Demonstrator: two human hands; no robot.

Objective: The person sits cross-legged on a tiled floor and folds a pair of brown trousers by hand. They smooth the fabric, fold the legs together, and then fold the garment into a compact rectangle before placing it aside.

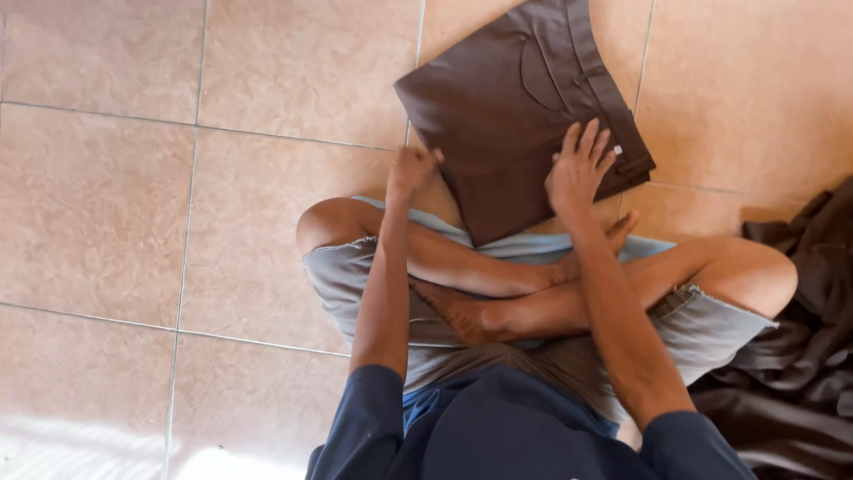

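On the floor (267, 80), the brown shorts (498, 98) lie folded; the right hand (579, 171) presses flat and open, the left hand (410, 171) pinches the left edge.

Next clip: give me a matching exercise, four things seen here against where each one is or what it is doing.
Things:
1. left hand
2. right hand
3. folded dark brown trousers
4. crumpled dark brown cloth heap

Places or states:
A. lies beside the person's right knee
B. pressed flat, fingers spread, on the garment
C. grips the garment's edge
D. lies on the beige floor tiles, in front of the crossed legs

Pairs: 1-C, 2-B, 3-D, 4-A
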